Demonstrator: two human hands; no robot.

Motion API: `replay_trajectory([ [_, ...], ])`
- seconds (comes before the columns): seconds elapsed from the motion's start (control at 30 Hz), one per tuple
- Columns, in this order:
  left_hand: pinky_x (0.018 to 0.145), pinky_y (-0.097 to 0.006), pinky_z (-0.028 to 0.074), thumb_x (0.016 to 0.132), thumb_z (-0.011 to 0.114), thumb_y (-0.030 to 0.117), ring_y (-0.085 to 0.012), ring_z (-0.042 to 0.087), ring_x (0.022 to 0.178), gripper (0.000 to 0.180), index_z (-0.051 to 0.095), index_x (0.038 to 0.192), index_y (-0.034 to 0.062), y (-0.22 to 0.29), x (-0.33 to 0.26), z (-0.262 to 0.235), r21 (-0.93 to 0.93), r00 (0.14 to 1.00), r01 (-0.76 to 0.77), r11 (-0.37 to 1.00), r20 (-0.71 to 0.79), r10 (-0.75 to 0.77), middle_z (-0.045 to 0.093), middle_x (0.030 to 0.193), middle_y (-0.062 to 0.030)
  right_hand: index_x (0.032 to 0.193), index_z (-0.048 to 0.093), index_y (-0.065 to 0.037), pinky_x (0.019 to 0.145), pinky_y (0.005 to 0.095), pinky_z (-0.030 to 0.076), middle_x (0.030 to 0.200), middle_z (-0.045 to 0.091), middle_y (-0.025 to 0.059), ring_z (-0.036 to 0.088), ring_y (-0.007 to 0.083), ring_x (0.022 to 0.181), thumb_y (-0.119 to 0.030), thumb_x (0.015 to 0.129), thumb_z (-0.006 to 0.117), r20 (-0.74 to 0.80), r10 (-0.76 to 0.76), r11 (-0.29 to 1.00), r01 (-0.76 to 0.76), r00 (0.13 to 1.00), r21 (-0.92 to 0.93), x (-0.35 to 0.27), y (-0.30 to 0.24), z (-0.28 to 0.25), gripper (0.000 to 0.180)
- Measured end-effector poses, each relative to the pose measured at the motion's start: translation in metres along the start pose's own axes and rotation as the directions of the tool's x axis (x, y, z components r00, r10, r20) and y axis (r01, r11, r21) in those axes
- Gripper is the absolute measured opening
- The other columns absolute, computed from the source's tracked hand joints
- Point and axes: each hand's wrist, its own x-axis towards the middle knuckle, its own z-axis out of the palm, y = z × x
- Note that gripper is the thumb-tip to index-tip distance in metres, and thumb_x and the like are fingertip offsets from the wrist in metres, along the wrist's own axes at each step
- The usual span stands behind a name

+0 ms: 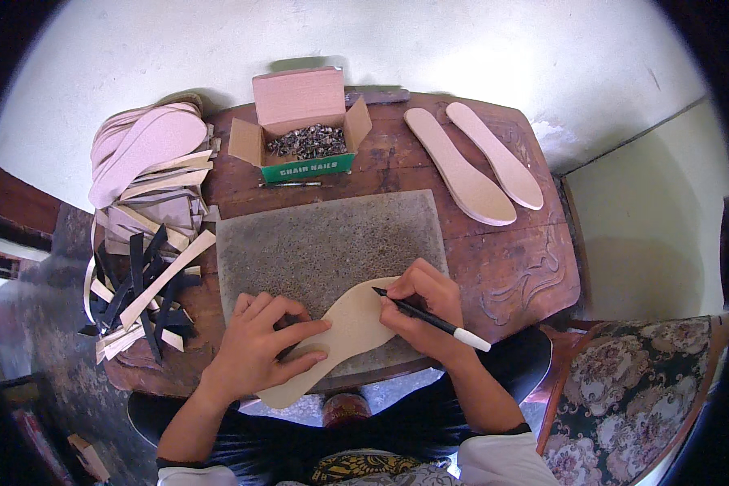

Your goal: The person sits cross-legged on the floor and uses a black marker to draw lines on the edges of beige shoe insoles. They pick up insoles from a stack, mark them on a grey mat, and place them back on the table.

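A pale beige shoe insole [355,321] lies slantwise over the near part of a grey, pitted slab [324,235], its narrow end sticking out past the table's front edge. My left hand [266,344] rests on the insole with thumb and index finger spread, their tips pressing its top face; the other fingers lie on the slab beside it. In my right hand [426,314] is a black marker pen [419,313] with a white end, pinched near its point. The pen's tip is over the insole's wide end, close to its edge; I cannot tell whether it touches.
An open green box [306,168] of nails stands at the back, a thin pen-like stick [290,185] before it. Two insoles [462,174] lie at right. Stacked insoles [150,146] and black and cream strips [146,283] fill the left side. A floral chair [624,397] is at right.
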Motion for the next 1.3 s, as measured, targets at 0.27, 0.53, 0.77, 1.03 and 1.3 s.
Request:
replay_trajectory([
  [0.27,0.082,-0.038,0.036,0.077,0.085,0.033,-0.0202,0.055,0.093,0.039,0.077,0.114,0.0232,-0.0005,-0.0014,0.0008,-0.002,1.000,0.009,1.000,0.000,-0.009,0.060,0.103,0.0014,0.081,0.061,-0.001,0.061,0.0269,0.053,0.081,0.064,0.0097,0.067,0.0156,0.070,0.001,0.074,0.079,0.008,0.020,1.000,-0.020,1.000,-0.008,0.0013,-0.0047,0.0006,0.019],
  [0.53,0.081,-0.039,0.035,0.074,0.088,0.033,-0.0206,0.054,0.091,0.042,0.079,0.114,0.0230,-0.0005,-0.0008,0.0015,-0.001,1.000,0.011,1.000,-0.004,-0.011,0.060,0.101,0.0014,0.080,0.060,-0.001,0.063,0.0287,0.054,0.080,0.064,0.0101,0.068,0.0184,0.072,0.001,0.073,0.079,0.002,0.015,1.000,-0.015,1.000,-0.014,0.0016,-0.0027,0.0006,0.020],
  [0.77,0.082,-0.038,0.035,0.072,0.089,0.032,-0.0209,0.055,0.091,0.045,0.079,0.114,0.0227,-0.0016,-0.0012,0.0021,0.000,1.000,0.006,1.000,-0.010,-0.006,0.061,0.101,0.0012,0.079,0.060,-0.001,0.063,0.0296,0.053,0.080,0.064,0.0099,0.068,0.0190,0.071,0.000,0.073,0.079,-0.004,0.021,0.999,-0.021,1.000,-0.024,0.0029,-0.0061,0.0015,0.020],
  [1.03,0.083,-0.039,0.035,0.071,0.089,0.032,-0.0207,0.055,0.093,0.046,0.079,0.115,0.0227,-0.0011,-0.0009,0.0024,0.000,1.000,0.014,1.000,-0.001,-0.014,0.061,0.102,0.0013,0.079,0.060,-0.002,0.063,0.0299,0.053,0.080,0.064,0.0095,0.067,0.0190,0.072,0.000,0.073,0.079,0.001,0.027,0.999,-0.027,1.000,-0.023,0.0029,-0.0057,0.0011,0.020],
  [1.3,0.082,-0.039,0.035,0.071,0.089,0.032,-0.0207,0.055,0.092,0.045,0.079,0.114,0.0227,-0.0011,-0.0017,0.0019,-0.005,1.000,0.018,1.000,-0.006,-0.018,0.061,0.101,0.0012,0.079,0.060,-0.001,0.063,0.0294,0.053,0.081,0.064,0.0097,0.067,0.0183,0.071,0.001,0.074,0.078,-0.001,0.032,0.999,-0.032,0.999,-0.003,0.0031,-0.0060,0.0021,0.020],
])
